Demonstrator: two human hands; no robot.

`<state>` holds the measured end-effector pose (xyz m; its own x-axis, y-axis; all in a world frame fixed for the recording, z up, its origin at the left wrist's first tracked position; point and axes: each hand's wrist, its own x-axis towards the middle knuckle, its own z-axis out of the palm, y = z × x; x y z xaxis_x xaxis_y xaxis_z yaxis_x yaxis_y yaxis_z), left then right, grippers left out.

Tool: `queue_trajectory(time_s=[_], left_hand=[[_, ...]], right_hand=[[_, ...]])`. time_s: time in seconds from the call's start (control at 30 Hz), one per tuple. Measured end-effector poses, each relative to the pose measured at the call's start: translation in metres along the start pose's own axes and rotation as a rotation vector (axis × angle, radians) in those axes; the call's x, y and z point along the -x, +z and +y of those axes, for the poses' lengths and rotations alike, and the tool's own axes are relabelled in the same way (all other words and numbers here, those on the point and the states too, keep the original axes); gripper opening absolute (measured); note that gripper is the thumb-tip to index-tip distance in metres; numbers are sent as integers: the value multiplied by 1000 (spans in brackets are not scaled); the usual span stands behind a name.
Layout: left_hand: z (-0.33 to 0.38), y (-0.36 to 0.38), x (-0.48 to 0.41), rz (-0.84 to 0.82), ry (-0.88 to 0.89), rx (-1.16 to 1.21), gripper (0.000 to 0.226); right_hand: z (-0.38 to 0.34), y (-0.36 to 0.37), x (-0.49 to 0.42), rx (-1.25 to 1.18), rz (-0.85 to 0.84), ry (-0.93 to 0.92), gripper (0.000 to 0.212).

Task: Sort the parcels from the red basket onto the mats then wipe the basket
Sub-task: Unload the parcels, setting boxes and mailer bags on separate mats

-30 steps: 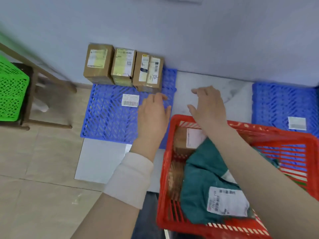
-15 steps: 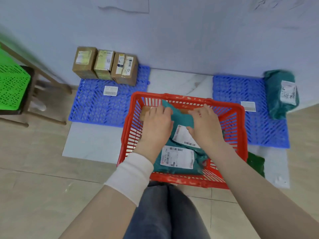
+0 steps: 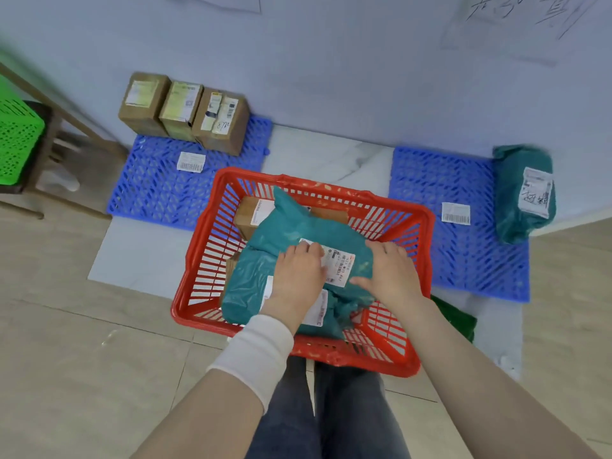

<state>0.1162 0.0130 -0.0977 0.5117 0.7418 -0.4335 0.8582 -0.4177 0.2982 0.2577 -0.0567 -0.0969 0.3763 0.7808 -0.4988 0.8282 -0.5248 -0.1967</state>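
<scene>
The red basket stands on the floor in front of my knees. On top inside it lies a teal bag parcel with a white label, over a second teal bag. A brown box shows under them at the far left corner. My left hand and my right hand grip the top teal bag from either side. Three brown boxes stand in a row on the left blue mat. One teal bag lies on the right blue mat.
Each mat carries a white barcode label. A green crate sits on a wooden stool at the far left. Something dark green lies on the floor right of the basket. The wall runs close behind the mats.
Both hands came back from the left mat into the basket and closed on the top teal bag. The view pulled back, bringing the right mat and its teal bag into sight.
</scene>
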Motion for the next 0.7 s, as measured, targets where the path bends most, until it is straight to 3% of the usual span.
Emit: queue_trajectory(time_s=[0.17, 0.3, 0.4, 0.5, 0.7], left_hand=[[10, 38, -6, 47, -405, 418, 40], [11, 55, -21, 221, -537, 521, 38], [7, 58, -30, 366, -551, 517, 36], [0, 59, -40, 408, -520, 509, 36], [-5, 50, -43, 371, -358, 453, 49]], right_hand=[[28, 6, -39, -53, -132, -77, 91], [36, 17, -75, -60, -179, -163, 95], [34, 27, -95, -36, -219, -192, 99], [28, 41, -106, -70, -233, -179, 95], [31, 42, -104, -203, -309, -215, 50]])
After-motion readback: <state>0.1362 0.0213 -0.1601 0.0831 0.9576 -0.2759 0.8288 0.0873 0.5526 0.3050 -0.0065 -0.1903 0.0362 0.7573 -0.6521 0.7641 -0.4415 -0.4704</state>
